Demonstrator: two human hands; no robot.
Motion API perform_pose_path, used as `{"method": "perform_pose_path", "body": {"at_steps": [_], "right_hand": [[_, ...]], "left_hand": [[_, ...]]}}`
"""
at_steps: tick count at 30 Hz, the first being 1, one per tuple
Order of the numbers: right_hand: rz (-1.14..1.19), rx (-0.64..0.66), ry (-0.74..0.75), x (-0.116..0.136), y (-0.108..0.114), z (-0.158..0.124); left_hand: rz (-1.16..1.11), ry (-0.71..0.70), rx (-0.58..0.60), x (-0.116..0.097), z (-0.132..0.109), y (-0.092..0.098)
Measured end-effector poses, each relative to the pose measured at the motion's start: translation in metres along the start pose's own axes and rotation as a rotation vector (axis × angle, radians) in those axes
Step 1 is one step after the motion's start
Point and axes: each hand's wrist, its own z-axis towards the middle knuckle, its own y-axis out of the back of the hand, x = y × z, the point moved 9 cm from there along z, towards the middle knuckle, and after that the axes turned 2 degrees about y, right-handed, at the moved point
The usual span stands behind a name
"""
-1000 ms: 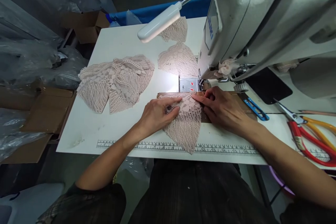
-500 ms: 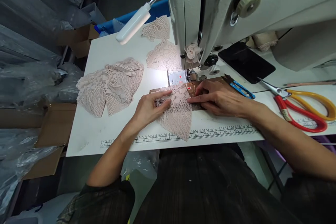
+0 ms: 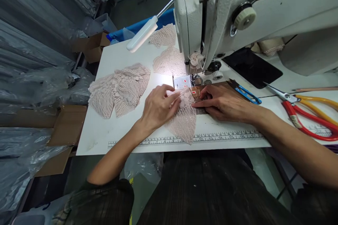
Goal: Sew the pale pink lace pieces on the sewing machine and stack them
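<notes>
A beige lace piece (image 3: pixel 185 123) lies below the sewing machine's presser foot (image 3: pixel 194 79), its pointed end hanging toward the ruler strip. My left hand (image 3: pixel 160 107) rests over its left side, fingers bent and thumb close to the index finger, gripping the lace. On the other side, my right hand (image 3: pixel 224 103) has its fingers curled over a brown plate (image 3: pixel 202 110), with one outstretched fingertip at the lace's right edge. The fingertips hide part of the fabric's upper edge.
More lace pieces (image 3: pixel 121 89) lie stacked at left, others (image 3: pixel 169 61) behind. Blue thread snips (image 3: pixel 246 93), a dark phone-like slab (image 3: pixel 253 66) and red-and-yellow-handled scissors (image 3: pixel 298 110) lie at right. A white lamp (image 3: pixel 142 34) overhangs the table.
My left hand has shifted forward over the lace, its fingers more bent and closer together. My right hand stays nearly in place at the lace's edge. The whole view has shifted slightly.
</notes>
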Motion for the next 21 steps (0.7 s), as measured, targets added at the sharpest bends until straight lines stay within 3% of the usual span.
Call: {"method": "perform_pose_path", "body": {"at_steps": [3, 6, 10, 16, 21], "right_hand": [[-0.012, -0.005, -0.01, -0.001, 0.0, 0.0], [-0.013, -0.019, -0.008, 0.0, 0.0, 0.0], [-0.03, -0.026, 0.007, 0.0, 0.001, 0.0], [-0.059, -0.06, 0.048, 0.0, -0.001, -0.002], [-0.146, -0.086, 0.0, -0.01, -0.005, -0.003]], "left_hand": [[-0.068, -0.242, 0.105, -0.024, 0.009, -0.02], [-0.052, -0.323, 0.15, -0.029, 0.015, -0.035], [-0.001, -0.333, 0.215, -0.028, 0.014, -0.047], [0.036, -0.301, 0.268, -0.031, 0.008, -0.047], [0.094, -0.275, 0.293, -0.023, 0.021, -0.055]]}}
